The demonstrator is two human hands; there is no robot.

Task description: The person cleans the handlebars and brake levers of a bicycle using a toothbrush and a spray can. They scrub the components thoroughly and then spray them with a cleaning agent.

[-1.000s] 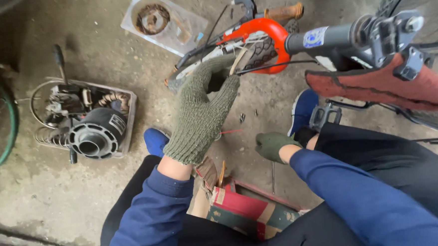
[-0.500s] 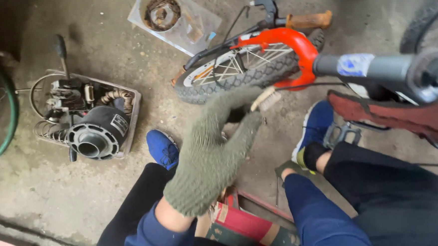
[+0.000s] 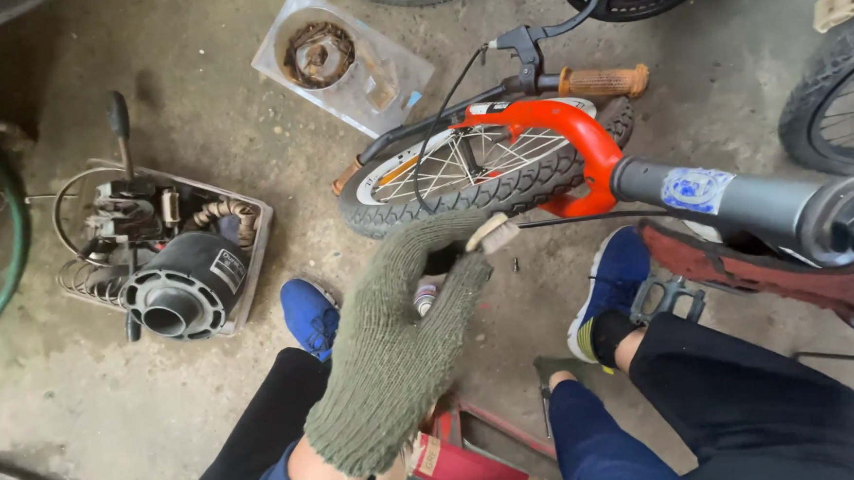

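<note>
My left hand [image 3: 394, 349], in a green knit glove, is raised in the middle of the view. Its thumb and fingers pinch a small tan piece [image 3: 492, 233], and a thin cable [image 3: 582, 219] runs from there to the right, toward the orange fork [image 3: 578, 140] of a small bicycle. The little front wheel [image 3: 472, 174] lies on the concrete just beyond my fingertips. Of my right hand [image 3: 556, 367] only a sliver of green glove shows past the blue sleeve [image 3: 603, 445], low between my knees. What it holds is hidden.
A grey bicycle tube [image 3: 737, 199] with a blue sticker crosses at the right, above a worn red saddle [image 3: 760, 276] and a pedal [image 3: 666, 300]. At the left stands a tray with a black motor [image 3: 181, 287]. A plastic tray of rusty parts [image 3: 325, 55] lies at the back. Red boxes [image 3: 468, 462] sit by my legs.
My left hand has drawn back from the wheel toward me, still pinching the tan piece. The right hand has dropped lower and is now mostly hidden. The view has shifted, so the bicycle sits farther off.
</note>
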